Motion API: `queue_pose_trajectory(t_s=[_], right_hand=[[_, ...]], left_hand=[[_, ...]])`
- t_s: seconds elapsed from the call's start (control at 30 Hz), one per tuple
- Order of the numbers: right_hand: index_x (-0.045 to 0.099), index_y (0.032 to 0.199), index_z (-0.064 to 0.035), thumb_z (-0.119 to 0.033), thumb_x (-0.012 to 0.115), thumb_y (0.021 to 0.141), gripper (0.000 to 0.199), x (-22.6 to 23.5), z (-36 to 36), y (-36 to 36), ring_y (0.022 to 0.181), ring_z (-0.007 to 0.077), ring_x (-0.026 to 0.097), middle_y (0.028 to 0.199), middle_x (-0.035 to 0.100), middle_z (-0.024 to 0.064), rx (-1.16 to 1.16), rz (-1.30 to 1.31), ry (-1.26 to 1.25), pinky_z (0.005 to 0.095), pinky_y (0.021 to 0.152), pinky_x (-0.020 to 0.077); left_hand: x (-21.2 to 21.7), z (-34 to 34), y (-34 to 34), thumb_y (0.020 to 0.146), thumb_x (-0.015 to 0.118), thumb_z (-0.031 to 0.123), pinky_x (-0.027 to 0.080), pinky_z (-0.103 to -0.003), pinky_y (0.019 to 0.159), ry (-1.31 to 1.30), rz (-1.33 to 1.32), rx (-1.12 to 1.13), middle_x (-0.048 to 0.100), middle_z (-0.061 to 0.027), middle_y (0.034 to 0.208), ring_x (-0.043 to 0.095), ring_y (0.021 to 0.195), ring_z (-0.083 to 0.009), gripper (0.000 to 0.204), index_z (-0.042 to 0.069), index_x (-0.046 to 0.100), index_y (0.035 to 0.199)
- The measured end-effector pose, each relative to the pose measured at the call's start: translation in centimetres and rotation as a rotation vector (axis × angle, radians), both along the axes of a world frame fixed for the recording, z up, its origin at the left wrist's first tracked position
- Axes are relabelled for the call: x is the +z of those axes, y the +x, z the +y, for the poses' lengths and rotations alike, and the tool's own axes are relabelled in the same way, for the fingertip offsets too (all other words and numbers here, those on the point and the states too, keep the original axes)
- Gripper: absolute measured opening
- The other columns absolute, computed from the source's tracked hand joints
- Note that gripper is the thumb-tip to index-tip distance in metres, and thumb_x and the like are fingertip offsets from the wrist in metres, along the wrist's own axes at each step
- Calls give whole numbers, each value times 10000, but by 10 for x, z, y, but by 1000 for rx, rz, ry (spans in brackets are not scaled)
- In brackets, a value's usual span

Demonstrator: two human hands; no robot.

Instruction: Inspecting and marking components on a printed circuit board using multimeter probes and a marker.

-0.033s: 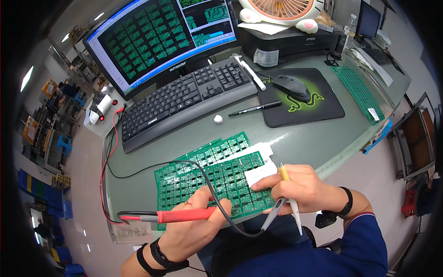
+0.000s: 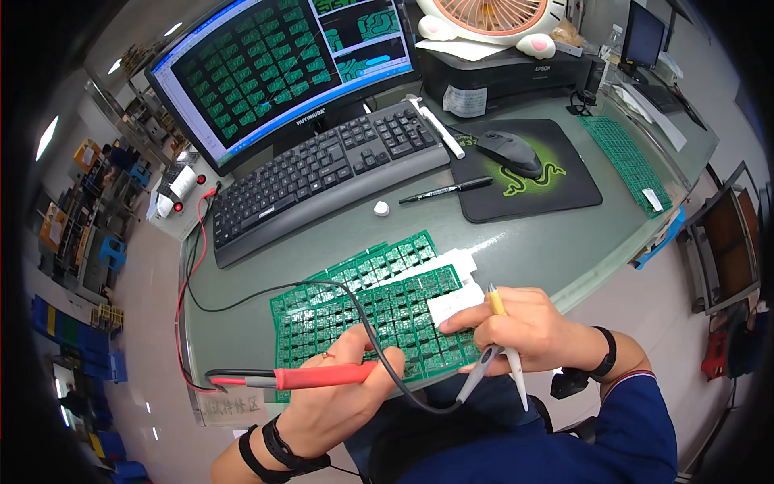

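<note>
A red test probe (image 2: 326, 377) is held in my left hand (image 2: 343, 403), its fingers closed round the handle over the lower part of a green circuit board panel (image 2: 395, 310). Its tip is hidden by the hand. My right hand (image 2: 528, 323) is closed on a grey test probe (image 2: 478, 376) with a black cable and on a slim yellow-and-white pen-like tool (image 2: 516, 375). My right index finger rests at the edge of a white paper slip (image 2: 455, 304) on the panel. Behind, partly covered, lies a second green panel (image 2: 413, 248).
A keyboard (image 2: 330, 165) stands before a monitor (image 2: 266, 73). Right of it are a black pen (image 2: 445, 189), a mouse (image 2: 509, 153) and its mat (image 2: 564, 194). A small white cap (image 2: 381, 208) lies mid-table. Another green panel (image 2: 627, 164) lies at the right edge. The black cable loops across the panels.
</note>
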State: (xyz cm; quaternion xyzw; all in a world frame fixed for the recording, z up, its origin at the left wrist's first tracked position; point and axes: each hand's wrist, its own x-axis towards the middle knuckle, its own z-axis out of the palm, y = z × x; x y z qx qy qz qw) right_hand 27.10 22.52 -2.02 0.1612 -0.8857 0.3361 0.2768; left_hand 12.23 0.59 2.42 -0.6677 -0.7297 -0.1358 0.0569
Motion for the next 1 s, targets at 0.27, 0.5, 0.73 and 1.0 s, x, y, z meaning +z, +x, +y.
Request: queue_pose_trajectory(t_s=[0.27, 0.5, 0.73, 1.0], right_hand=[[520, 795, -83, -151, 813, 607, 355, 3, 1, -2, 783, 255, 634, 1064, 675, 46, -8, 14, 12, 351, 624, 521], [510, 826, -66, -224, 824, 736, 363, 15, 13, -5, 729, 195, 633, 1022, 700, 96, 13, 71, -272, 273, 570, 482], [479, 917, -78, -154, 771, 817, 318, 12, 5, -5, 724, 95, 564, 1036, 683, 120, 22, 160, -512, 222, 545, 422], [470, 917, -70, -274, 476, 1012, 224, 5, -5, -2, 503, 64, 368, 786, 663, 145, -87, 150, -1038, 221, 496, 358]], left_hand=[[3, 1, -2, 574, 783, 67, 464, -329, 499, 18, 36, -8, 499, -113, 949, 571, 629, -215, 414, 58, 580, 934], [35, 3, -9, 581, 780, 79, 443, -304, 512, 50, -4, 1, 519, -74, 968, 578, 640, -169, 405, 90, 594, 941], [37, 2, -1, 600, 753, 50, 447, -319, 515, 26, 39, -20, 518, -116, 963, 573, 669, -213, 437, 73, 556, 989], [27, -5, 2, 698, 651, 56, 451, -275, 461, 8, 87, -54, 541, -118, 945, 576, 609, -175, 325, 87, 585, 1015]])
